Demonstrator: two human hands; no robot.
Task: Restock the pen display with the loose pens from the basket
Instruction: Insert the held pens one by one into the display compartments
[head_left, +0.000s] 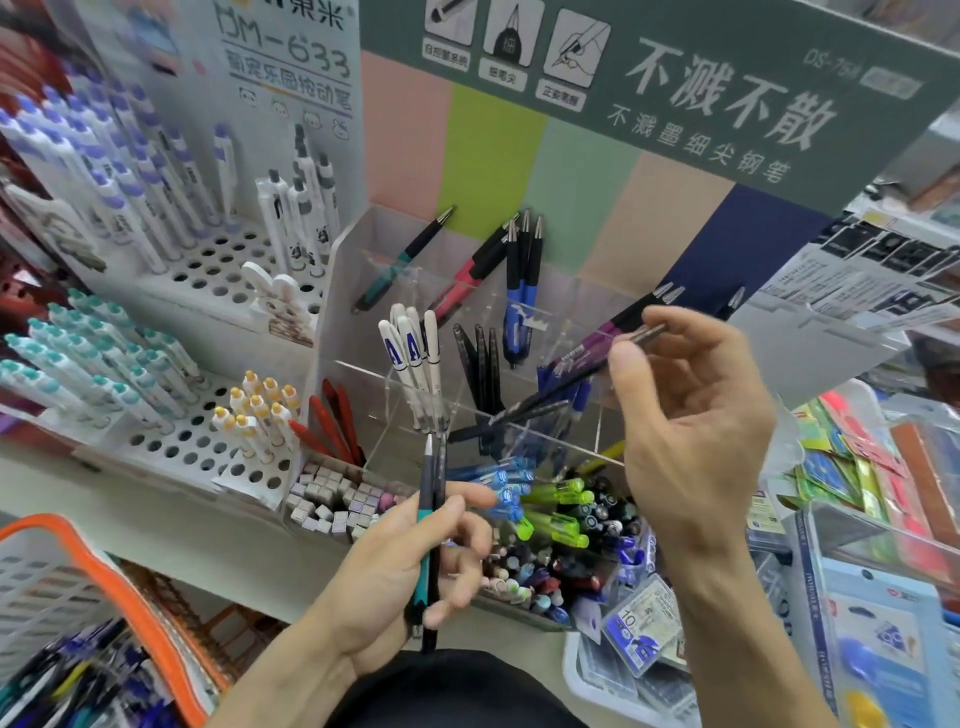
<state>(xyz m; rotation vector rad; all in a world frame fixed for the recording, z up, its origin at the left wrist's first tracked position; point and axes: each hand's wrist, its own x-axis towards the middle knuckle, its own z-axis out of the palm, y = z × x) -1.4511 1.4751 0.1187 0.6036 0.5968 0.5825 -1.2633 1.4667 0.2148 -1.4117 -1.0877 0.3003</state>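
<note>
Pen, slim, dark, purple grip

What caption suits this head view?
Right hand slots a dark pen into the display; left hand holds two more pens.

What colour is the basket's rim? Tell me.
Orange, on the basket's rim, lower left of the head view.

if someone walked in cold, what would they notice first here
Two bare hands in the foreground: the right hand pinches a dark pen aimed into the clear acrylic pen display, while the left hand grips two more pens upright. Behind them stands a backboard of pastel colour stripes under a green sign. At lower left, the white basket with an orange rim holds loose pens.
</note>
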